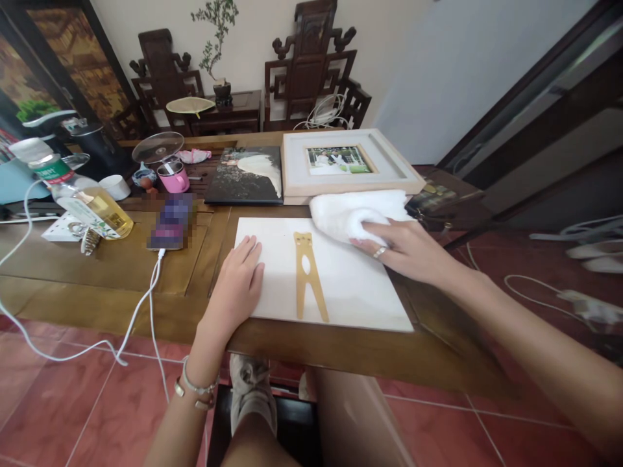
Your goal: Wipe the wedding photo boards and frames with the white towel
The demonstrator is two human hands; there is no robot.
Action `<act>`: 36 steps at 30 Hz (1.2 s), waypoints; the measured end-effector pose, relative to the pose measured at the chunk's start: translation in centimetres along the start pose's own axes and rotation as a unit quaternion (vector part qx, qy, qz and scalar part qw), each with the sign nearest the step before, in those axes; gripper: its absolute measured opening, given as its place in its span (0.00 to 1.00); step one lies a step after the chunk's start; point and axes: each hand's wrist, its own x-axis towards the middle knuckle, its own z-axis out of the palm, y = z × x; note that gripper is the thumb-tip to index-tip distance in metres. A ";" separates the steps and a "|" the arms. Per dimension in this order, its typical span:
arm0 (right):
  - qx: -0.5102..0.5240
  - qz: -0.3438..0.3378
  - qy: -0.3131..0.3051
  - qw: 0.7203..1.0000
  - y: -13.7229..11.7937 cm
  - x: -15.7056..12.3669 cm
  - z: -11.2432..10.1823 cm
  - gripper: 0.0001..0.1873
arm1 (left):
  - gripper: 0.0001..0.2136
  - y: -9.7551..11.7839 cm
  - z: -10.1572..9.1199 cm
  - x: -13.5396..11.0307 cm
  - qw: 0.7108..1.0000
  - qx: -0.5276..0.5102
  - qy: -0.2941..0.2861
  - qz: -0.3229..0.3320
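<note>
A white sheet or board (pixel 360 285) lies near the front edge of the wooden table. On it is a tan-yellow shape (pixel 311 285) with a small animal face, two long legs and an oval gap in the middle; I cannot tell whether it is painted or lying there. My left hand (pixel 238 275) rests flat on the board's left side, fingers stretched out. Bunched in my right hand (pixel 394 250) is a white towel (pixel 335 211), which covers the board's far right corner. A ring is on one of the right fingers.
Behind the board are a dark picture panel (pixel 250 175) and a light-framed photo (pixel 350 178). To the left lie a phone (pixel 171 220) with a white cable, a tilted bottle of yellow liquid (pixel 92 201) and a pink cup (pixel 174 178). Carved chairs (pixel 314 65) stand beyond.
</note>
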 end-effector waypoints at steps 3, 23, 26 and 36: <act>0.004 -0.020 0.021 1.000 -1.3 -3.1 0.7 0.15 | 0.20 0.0 -0.1 -0.1 1.000 0.002 -0.005 -0.006; -0.019 -0.071 0.027 0.997 -1.1 -2.1 1.0 0.15 | 0.19 0.1 -0.3 -0.1 1.000 0.013 -0.012 0.014; -0.042 -0.035 0.010 0.998 -0.1 0.6 1.1 0.18 | 0.19 0.1 -0.3 -0.1 1.000 0.008 -0.014 0.004; -0.026 -0.160 0.068 0.984 -7.0 -7.0 0.8 0.08 | 0.19 0.3 -0.3 -0.1 1.000 0.001 -0.014 -0.012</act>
